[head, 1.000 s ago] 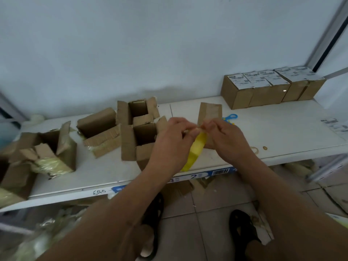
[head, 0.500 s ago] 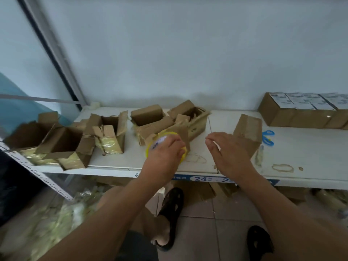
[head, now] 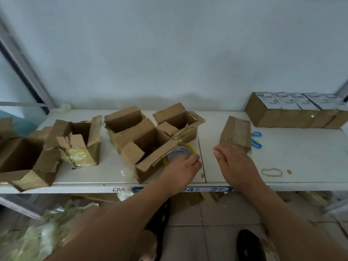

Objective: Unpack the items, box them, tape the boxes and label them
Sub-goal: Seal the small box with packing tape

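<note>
- The tape roll (head: pixel 178 153) is gripped by the left hand (head: pixel 181 171) and has been lowered to the shelf (head: pixel 301 166), against an open box (head: pixel 150 151).
- The right hand (head: pixel 235 162), a second ago pinching the tape end, is now loosely curled and holds nothing.
- The closed box (head: pixel 236 132) stands just beyond it, apparently taped; labelling is judged next.
- Labelled boxes (head: pixel 293 110) are lined up far right.

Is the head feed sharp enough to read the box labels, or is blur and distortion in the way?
Head view: soft even light, no glare; labels on the sealed boxes are too blurred to read; wide-angle bending at the edges; left hand on the tape roll is slightly smeared.
</note>
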